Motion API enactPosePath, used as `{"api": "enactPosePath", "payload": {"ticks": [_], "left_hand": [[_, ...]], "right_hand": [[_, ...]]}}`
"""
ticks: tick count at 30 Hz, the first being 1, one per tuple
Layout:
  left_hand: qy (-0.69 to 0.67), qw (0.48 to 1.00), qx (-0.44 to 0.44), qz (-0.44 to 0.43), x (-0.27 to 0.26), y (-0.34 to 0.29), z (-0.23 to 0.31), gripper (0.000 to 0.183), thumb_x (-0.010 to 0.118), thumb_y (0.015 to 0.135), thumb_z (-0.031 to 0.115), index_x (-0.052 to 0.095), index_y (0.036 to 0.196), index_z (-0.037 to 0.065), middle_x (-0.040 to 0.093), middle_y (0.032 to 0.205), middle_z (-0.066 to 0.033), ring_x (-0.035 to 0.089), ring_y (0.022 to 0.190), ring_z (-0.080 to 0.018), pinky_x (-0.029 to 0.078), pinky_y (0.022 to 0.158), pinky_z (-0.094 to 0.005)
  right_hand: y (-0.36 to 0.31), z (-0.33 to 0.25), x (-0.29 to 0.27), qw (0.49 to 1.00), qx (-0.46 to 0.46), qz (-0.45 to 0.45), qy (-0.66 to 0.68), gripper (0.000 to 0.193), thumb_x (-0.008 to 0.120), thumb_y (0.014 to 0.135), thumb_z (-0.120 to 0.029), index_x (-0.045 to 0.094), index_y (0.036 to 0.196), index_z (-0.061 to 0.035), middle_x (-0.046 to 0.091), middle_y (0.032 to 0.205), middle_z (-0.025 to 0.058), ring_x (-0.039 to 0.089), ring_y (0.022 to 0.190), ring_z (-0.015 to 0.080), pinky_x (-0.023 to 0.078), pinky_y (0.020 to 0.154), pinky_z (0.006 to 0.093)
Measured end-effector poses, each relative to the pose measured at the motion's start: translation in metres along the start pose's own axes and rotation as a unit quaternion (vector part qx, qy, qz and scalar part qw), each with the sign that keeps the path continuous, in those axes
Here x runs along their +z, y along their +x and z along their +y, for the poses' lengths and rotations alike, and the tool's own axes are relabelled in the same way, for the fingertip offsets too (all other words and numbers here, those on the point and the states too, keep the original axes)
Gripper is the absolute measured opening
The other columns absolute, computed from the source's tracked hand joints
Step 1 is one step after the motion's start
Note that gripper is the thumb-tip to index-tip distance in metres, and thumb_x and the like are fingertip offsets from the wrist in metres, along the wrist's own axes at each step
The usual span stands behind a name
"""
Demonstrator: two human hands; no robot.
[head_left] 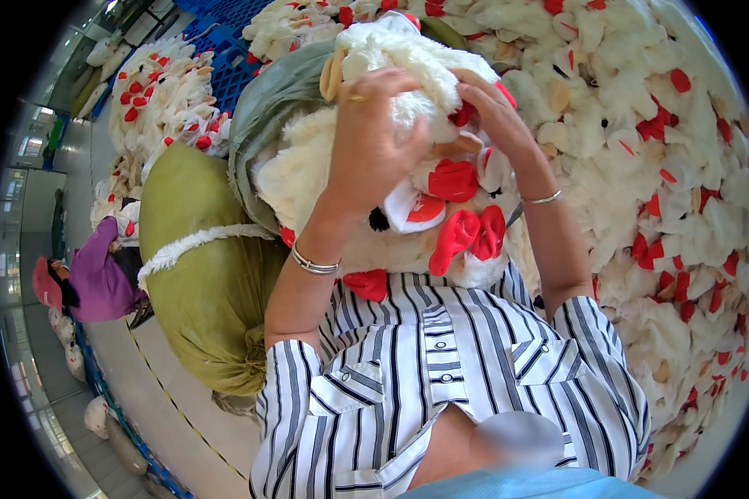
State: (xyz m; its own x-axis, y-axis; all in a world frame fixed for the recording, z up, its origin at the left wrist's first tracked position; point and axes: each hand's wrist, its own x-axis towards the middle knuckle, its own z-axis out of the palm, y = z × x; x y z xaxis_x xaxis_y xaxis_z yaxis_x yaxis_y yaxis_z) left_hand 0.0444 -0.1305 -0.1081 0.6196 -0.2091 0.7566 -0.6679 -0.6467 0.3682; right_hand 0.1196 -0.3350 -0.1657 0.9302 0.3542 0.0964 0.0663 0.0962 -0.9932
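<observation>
A fluffy white plush toy skin (412, 62), unstuffed and with red patches, is raised between my two hands. My left hand (379, 129) is closed on its left side, fingers curled over the fur and thumb slightly blurred. On the other side, my right hand (495, 108) grips the skin's edge beside a red part, its fingertips partly hidden. Below my hands, more plush skins with red pieces (453, 181) lie heaped over my lap. They spill from an opened grey-green sack (266, 108). Loose red fabric parts (466, 237) rest on this heap.
A full olive sack (200, 291), tied with a white furry strip (200, 241), stands at my left. A large pile of white skins (632, 191) spreads along my right. Another pile (162, 96) sits far left by blue pallets (225, 33). A person in purple (104, 274) is beyond the sack.
</observation>
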Motion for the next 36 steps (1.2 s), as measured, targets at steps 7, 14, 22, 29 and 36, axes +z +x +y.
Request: {"api": "enactPosePath", "payload": {"ticks": [7, 14, 22, 29, 36], "left_hand": [[0.059, 0.985, -0.035, -0.158, 0.022, 0.017, -0.03, 0.041, 0.073, 0.075, 0.015, 0.061, 0.113, 0.009, 0.061, 0.114, -0.011, 0.055, 0.107, -0.0318, 0.045, 0.091, -0.0427], [-0.212, 0.953, -0.219, -0.004, -0.021, 0.009, -0.043, 0.014, 0.07, 0.086, 0.016, 0.063, 0.089, 0.004, 0.059, 0.08, -0.0025, 0.054, 0.075, -0.0122, 0.046, 0.071, -0.0265], [-0.269, 0.831, -0.351, 0.338, -0.126, 0.036, -0.088, 0.027, 0.058, 0.091, 0.016, 0.065, 0.104, -0.006, 0.069, 0.102, -0.0131, 0.067, 0.09, -0.0173, 0.054, 0.078, -0.028], [-0.262, 0.883, -0.254, 0.295, -0.161, 0.021, -0.104, 0.029, 0.051, 0.092, 0.016, 0.064, 0.106, -0.006, 0.067, 0.112, -0.013, 0.066, 0.084, -0.015, 0.053, 0.068, -0.0243], [-0.417, 0.852, -0.224, 0.224, -0.163, 0.016, -0.08, 0.025, 0.058, 0.093, 0.017, 0.059, 0.111, 0.0, 0.066, 0.099, -0.0093, 0.065, 0.086, -0.0155, 0.052, 0.068, -0.0261]], "right_hand": [[0.004, -0.022, -0.017, 0.995, -0.072, 0.005, 0.073, 0.04, 0.051, 0.093, -0.013, 0.049, 0.131, -0.0013, 0.058, 0.126, 0.0122, 0.058, 0.113, 0.0196, 0.05, 0.092, 0.032], [0.026, 0.023, -0.05, 0.9, -0.121, 0.12, -0.4, 0.029, 0.063, 0.084, -0.016, 0.061, 0.108, 0.0003, 0.063, 0.103, 0.0173, 0.062, 0.094, 0.0248, 0.05, 0.082, 0.0344], [0.038, -0.052, -0.063, 0.839, -0.232, 0.278, -0.405, 0.02, 0.058, 0.087, -0.016, 0.063, 0.093, 0.0014, 0.065, 0.075, 0.0134, 0.06, 0.066, 0.0223, 0.049, 0.065, 0.0317], [0.027, -0.087, -0.085, 0.899, -0.144, 0.143, -0.389, 0.017, 0.056, 0.088, -0.012, 0.062, 0.1, -0.0008, 0.065, 0.083, 0.0065, 0.061, 0.077, 0.01, 0.049, 0.068, 0.0261], [0.04, -0.032, -0.004, 0.857, -0.251, 0.048, -0.447, 0.051, 0.066, 0.082, -0.009, 0.049, 0.13, -0.0059, 0.061, 0.117, 0.015, 0.063, 0.096, 0.0204, 0.051, 0.085, 0.0342]]}}
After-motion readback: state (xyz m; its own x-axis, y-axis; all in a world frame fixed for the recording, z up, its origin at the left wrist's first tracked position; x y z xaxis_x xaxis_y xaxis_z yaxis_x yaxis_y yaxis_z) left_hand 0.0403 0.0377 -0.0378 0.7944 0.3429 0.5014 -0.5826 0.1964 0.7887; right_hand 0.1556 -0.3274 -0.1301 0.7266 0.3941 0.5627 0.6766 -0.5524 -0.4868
